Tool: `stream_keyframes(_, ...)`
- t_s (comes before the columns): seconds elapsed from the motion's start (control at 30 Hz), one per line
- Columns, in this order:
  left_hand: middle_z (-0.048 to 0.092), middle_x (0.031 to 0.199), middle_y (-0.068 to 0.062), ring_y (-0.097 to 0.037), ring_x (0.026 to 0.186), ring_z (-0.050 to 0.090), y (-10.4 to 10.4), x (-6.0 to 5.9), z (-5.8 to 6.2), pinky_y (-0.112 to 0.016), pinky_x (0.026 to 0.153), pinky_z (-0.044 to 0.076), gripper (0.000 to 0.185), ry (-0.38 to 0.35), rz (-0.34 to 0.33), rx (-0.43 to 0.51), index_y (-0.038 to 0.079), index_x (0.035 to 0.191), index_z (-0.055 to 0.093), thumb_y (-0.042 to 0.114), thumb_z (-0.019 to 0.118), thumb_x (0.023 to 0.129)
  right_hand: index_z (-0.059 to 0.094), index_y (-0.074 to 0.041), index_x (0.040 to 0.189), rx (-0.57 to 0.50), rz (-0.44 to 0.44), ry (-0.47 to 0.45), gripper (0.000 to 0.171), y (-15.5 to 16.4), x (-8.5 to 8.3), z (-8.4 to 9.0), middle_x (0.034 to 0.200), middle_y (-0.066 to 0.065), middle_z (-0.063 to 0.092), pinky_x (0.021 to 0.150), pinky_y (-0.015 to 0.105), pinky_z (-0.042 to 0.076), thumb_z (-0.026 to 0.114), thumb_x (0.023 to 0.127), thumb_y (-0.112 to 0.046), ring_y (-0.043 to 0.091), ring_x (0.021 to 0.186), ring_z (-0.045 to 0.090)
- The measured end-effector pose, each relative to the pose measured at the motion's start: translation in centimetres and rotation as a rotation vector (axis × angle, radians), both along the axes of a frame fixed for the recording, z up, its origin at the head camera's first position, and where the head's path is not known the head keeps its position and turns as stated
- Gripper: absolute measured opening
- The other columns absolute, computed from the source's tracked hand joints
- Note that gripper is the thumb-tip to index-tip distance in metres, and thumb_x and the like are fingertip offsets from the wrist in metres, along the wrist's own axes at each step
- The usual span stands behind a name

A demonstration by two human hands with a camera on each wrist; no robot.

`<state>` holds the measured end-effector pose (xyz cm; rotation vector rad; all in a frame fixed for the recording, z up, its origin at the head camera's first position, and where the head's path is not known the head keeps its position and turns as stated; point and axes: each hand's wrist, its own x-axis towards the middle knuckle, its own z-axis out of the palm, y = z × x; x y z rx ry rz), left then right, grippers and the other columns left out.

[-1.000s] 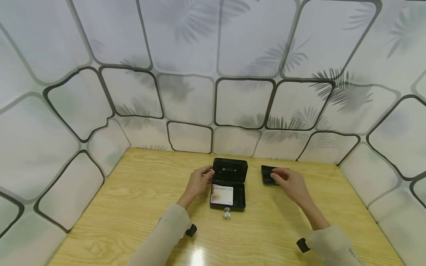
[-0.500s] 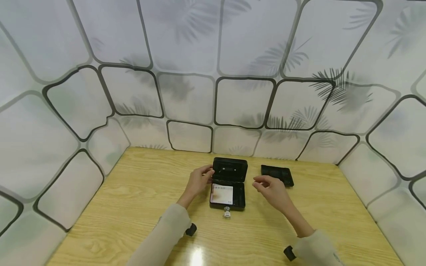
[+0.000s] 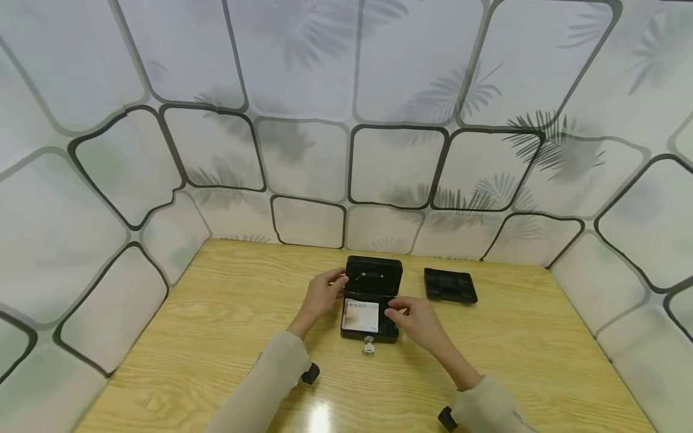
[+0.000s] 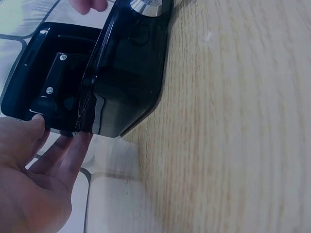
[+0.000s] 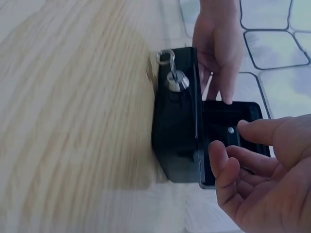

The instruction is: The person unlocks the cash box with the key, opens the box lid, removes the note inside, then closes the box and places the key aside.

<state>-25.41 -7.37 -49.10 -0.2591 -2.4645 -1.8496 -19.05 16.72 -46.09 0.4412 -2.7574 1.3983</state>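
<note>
Wooden tabletop [image 3: 243,300], black box [image 3: 385,339], card [image 3: 361,316] inside with illegible print, left hand [image 3: 322,296] gripping lid [image 3: 373,275], right hand [image 3: 419,322], fingers loosely parted

Your left hand [image 3: 323,294] and right hand [image 3: 421,322] are bare, and so is each wrist just behind. Farther back from the left grip you wear a long cream left sleeve [image 3: 265,382], loose and softly rounded; behind the right grip, the right sleeve [image 3: 489,409] matches it in colour and cut. Beside each cuff, on the side nearer the other hand, sits a small black block, left block [image 3: 311,374] and right block [image 3: 447,419]; how they are fastened is hidden. Farther behind each grip, on the sleeve's outer side, is a greyish marking [image 3: 258,359], too small to read.
</note>
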Motion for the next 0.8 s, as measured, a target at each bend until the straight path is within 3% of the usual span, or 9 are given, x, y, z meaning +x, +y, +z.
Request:
stream_keyframes(0.3, 0.069, 0.122, -0.025, -0.032, 0.092, 0.075, 0.1, 0.0, 0.1, -0.035, 0.078, 0.065, 0.033, 0.006, 0.002, 0.004, -0.003, 0.136, 0.064, 0.010, 0.061, 0.106, 0.071, 0.010, 0.116, 0.053, -0.041, -0.127, 0.026, -1.6, -0.1, -0.5, 0.079, 0.007, 0.071, 0.046, 0.029, 0.052, 0.072, 0.097, -0.007, 0.018, 0.050, 0.060)
stream_keyframes(0.43, 0.069, 0.122, -0.024, -0.031, 0.093, 0.074, 0.0, 0.0, 0.1, -0.036, 0.079, 0.065, 0.033, 0.005, -0.001, -0.004, -0.002, 0.136, 0.064, 0.011, 0.060, 0.106, 0.072, 0.010, 0.114, 0.100, -0.065, -0.145, 0.025, -2.2, -0.1, -0.4, 0.077, 0.006, 0.071, 0.046, 0.029, 0.053, 0.073, 0.096, -0.007, 0.013, 0.044, 0.055)
stream_keyframes(0.6, 0.069, 0.123, -0.024, -0.031, 0.094, 0.075, 0.0, 0.0, 0.1, -0.036, 0.080, 0.065, 0.034, 0.003, 0.000, -0.010, -0.002, 0.136, 0.064, 0.012, 0.060, 0.106, 0.079, 0.001, 0.090, 0.174, -0.057, -0.140, 0.011, -2.8, -0.4, -0.1, 0.060, 0.001, 0.062, 0.047, 0.025, 0.048, 0.075, 0.093, -0.009, 0.010, 0.043, 0.049)
stream_keyframes(0.73, 0.069, 0.122, -0.024, -0.031, 0.093, 0.075, 0.0, 0.0, 0.1, -0.035, 0.079, 0.065, 0.033, -0.001, 0.005, -0.006, -0.003, 0.135, 0.065, 0.012, 0.061, 0.106, 0.074, -0.007, 0.069, 0.250, -0.060, -0.130, 0.022, -3.3, -0.4, 0.2, 0.053, -0.008, 0.050, 0.046, 0.023, 0.033, 0.077, 0.090, -0.012, 0.009, 0.049, 0.040)
stream_keyframes(0.8, 0.069, 0.122, -0.025, -0.032, 0.093, 0.075, 0.0, 0.0, 0.1, -0.035, 0.079, 0.065, 0.033, -0.002, 0.006, -0.004, -0.003, 0.135, 0.065, 0.011, 0.061, 0.106, 0.074, -0.008, 0.068, 0.284, -0.072, -0.138, 0.022, -3.5, -0.5, 0.3, 0.055, -0.008, 0.051, 0.046, 0.023, 0.031, 0.078, 0.089, -0.014, 0.010, 0.051, 0.040)
